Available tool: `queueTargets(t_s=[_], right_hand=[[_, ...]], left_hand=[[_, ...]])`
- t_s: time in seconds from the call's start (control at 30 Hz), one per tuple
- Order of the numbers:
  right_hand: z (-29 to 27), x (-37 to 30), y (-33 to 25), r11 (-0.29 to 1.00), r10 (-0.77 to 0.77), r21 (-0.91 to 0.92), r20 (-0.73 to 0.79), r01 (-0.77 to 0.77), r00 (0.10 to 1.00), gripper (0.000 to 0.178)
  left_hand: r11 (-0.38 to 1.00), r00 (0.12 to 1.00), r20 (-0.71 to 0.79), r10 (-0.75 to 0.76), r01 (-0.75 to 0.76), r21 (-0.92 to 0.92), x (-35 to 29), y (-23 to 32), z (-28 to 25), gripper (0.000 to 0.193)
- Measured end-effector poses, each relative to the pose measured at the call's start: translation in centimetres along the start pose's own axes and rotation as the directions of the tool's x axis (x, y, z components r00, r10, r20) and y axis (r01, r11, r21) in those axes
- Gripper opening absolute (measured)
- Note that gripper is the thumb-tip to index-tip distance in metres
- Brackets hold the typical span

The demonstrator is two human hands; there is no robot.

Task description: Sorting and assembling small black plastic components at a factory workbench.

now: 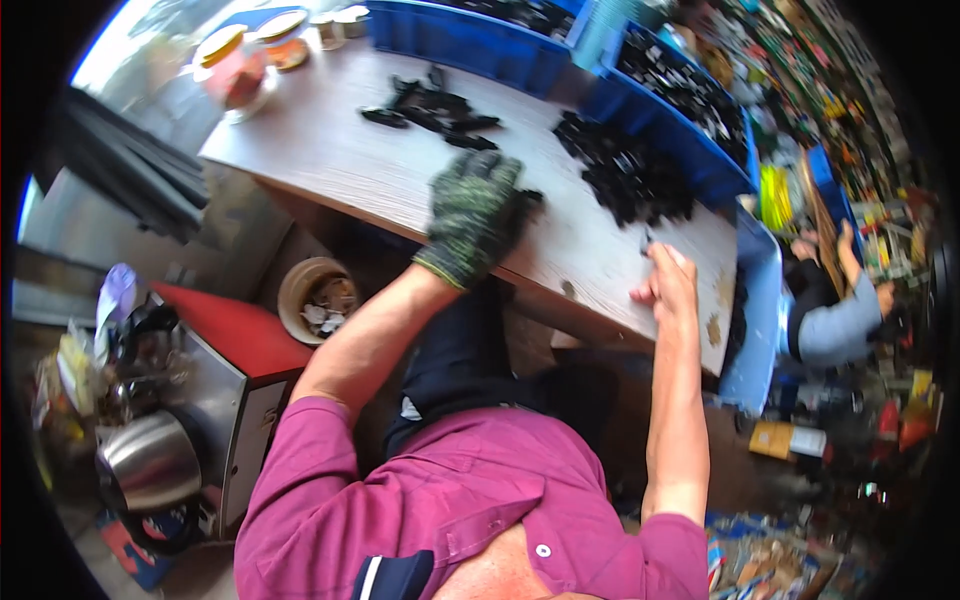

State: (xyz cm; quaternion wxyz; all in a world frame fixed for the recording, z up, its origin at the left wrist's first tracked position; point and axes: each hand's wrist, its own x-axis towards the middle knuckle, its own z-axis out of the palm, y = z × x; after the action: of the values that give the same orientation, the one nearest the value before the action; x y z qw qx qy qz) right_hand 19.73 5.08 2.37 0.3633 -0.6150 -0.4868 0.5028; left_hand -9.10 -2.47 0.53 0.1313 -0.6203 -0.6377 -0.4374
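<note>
My left hand (474,215), in a dark green knit glove, is near the table's front edge with its fingers curled. A small black piece (532,198) pokes out at its thumb side; the palm is hidden. Beyond it lies a loose group of elongated black pieces (425,108). My bare right hand (668,280) is farther right, with thumb and finger pinched on a small dark piece (646,241), blurred. Just past that hand, a larger heap of small black pieces (625,170) spreads over the white table (330,150).
Blue bins (470,38) of black pieces line the table's back, and a light blue bin (755,310) stands at its right end. Lidded jars (232,75) sit back left. Below are a waste bucket (292,300) and metal kettle (150,460). Another person (835,320) works at right.
</note>
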Motion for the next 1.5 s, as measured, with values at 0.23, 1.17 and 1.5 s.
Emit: queueTargets(t_s=[0.23,1.17,1.5], right_hand=[[2.2,-2.1,0.4,0.986,-0.091,0.163,0.291,0.044,0.953,0.023],[4.9,-2.7,1.5,0.919,-0.393,0.117,0.212,0.376,0.895,0.028],[4.7,-4.9,0.5,0.937,-0.155,0.330,0.109,0.111,0.982,0.031]], left_hand=[[0.815,0.993,0.062,0.104,-0.049,-0.577,-2.5,5.5,3.2,0.040],[0.506,0.762,0.629,-0.155,0.608,-0.612,-0.9,7.0,3.9,0.031],[0.981,0.969,0.211,-0.126,0.090,0.171,-0.6,0.9,-0.4,0.030]])
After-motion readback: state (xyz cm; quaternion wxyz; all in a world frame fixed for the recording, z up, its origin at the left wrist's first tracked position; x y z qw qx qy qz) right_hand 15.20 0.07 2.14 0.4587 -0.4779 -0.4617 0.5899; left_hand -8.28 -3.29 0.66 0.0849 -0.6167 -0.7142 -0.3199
